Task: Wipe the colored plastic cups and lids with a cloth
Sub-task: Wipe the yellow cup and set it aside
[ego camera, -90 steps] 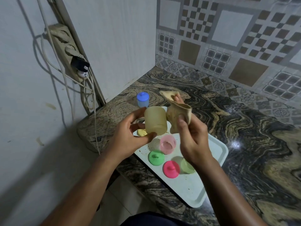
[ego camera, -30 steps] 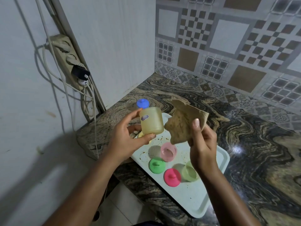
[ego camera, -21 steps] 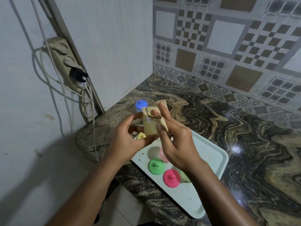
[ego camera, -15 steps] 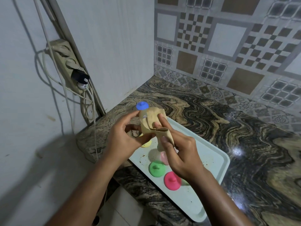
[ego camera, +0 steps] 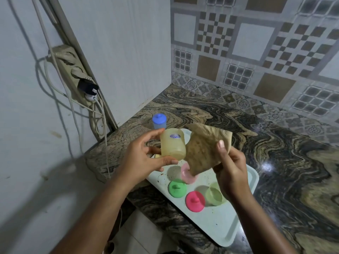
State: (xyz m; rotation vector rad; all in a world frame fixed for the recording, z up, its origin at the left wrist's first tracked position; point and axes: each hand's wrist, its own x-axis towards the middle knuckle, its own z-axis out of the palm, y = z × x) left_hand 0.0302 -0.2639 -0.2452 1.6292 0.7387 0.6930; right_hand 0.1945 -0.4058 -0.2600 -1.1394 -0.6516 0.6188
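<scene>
The left hand (ego camera: 145, 159) grips a pale yellow cup (ego camera: 172, 144) by its side, up in the air over the far end of the white tray (ego camera: 229, 228). The right hand (ego camera: 230, 169) pinches a tan cloth (ego camera: 203, 149) just right of the cup. On the tray lie a green lid (ego camera: 177, 188), a pink lid (ego camera: 194, 201) and a light green cup (ego camera: 213, 196); a blue-lidded cup (ego camera: 159, 121) stands on the table (ego camera: 293, 171) beyond.
</scene>
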